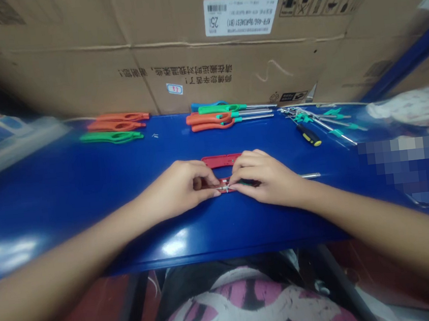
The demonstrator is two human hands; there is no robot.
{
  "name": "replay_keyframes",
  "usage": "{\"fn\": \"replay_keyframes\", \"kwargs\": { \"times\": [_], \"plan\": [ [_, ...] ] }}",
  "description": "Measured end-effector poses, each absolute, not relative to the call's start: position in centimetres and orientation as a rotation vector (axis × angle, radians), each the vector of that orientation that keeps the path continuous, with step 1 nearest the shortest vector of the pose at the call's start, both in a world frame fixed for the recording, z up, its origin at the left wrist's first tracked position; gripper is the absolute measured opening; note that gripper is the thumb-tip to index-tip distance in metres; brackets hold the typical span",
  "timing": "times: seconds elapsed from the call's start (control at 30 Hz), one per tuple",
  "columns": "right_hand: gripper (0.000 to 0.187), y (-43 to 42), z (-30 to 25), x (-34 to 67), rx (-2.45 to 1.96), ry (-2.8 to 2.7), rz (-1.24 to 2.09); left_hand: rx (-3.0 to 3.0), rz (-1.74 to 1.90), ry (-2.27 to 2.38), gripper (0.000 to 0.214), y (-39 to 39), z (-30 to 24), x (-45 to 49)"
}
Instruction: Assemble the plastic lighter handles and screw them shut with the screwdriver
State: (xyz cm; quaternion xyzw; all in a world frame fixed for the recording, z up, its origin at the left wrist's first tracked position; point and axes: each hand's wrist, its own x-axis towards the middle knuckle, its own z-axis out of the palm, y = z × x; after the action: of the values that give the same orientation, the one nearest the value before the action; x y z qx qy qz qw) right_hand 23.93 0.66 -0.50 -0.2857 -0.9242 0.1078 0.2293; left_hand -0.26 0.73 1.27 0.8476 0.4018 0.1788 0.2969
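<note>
On the blue table (87, 194), my left hand (181, 187) and my right hand (267, 175) meet at the middle, fingers curled and pinching a red plastic handle shell (223, 186) with small metal parts inside. A metal rod (310, 175) sticks out to the right from under my right hand. A second red shell half (220, 160) lies just behind my fingers.
Orange and green handle shells (113, 126) lie at the back left. Several assembled lighters with metal rods (228, 115) lie at the back centre. Green-tipped metal rods (329, 120) and a black-and-yellow screwdriver (309, 134) sit at the right. Cardboard boxes (202, 44) wall the back.
</note>
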Motion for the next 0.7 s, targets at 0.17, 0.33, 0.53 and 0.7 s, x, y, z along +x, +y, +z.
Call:
{"fn": "replay_keyframes", "kwargs": {
  "times": [0.17,0.33,0.53,0.7],
  "plan": [
    [0.011,0.6,-0.6,23.8,-0.788,-2.534,0.326,2.243,0.480,1.069,0.011,0.8,1.2,-0.3],
    [0.008,0.9,0.0,24.3,-0.816,-2.482,0.381,2.284,0.489,1.058,0.011,0.5,1.3,-0.1],
    [0.021,2.4,0.9,26.3,-1.002,-2.557,0.163,2.350,0.595,1.063,0.013,0.2,0.6,0.2],
    [0.011,3.4,0.8,27.2,-1.126,-2.653,0.111,2.403,0.688,1.045,0.014,0.0,0.6,0.4]
  ]
}}
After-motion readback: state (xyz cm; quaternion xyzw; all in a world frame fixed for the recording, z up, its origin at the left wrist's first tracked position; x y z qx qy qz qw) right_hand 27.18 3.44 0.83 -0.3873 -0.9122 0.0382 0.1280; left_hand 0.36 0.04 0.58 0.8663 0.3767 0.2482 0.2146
